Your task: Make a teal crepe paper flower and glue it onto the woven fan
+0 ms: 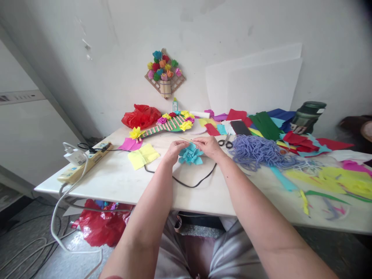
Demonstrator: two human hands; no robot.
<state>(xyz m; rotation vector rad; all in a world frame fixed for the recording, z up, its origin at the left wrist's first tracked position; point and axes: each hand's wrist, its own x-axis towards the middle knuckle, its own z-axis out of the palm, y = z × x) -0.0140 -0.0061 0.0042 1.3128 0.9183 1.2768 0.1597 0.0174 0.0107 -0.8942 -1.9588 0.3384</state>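
Observation:
A light-blue crepe paper flower [191, 154] is held low over the table between my two hands. My left hand [176, 151] is closed, its fingertips pinching the flower's upper left edge. My right hand [208, 146] is closed too, its fingertips at the upper right edge. A thin yellowish stick [185, 139] runs between the fingertips of both hands; exactly which fingers grip it is partly hidden. A black cord [192, 186] curves on the table just below the flower. Behind my hands lies a green and striped lute-shaped craft [171, 124] trimmed with paper flowers.
Scissors [225, 143] and tangled purple yarn [257, 151] lie to the right, with coloured paper [266, 124] and a dark bottle [308, 118] beyond. Yellow paper squares [143, 155] and a power strip [87, 161] are at left. A red plastic bag [141, 115] sits behind.

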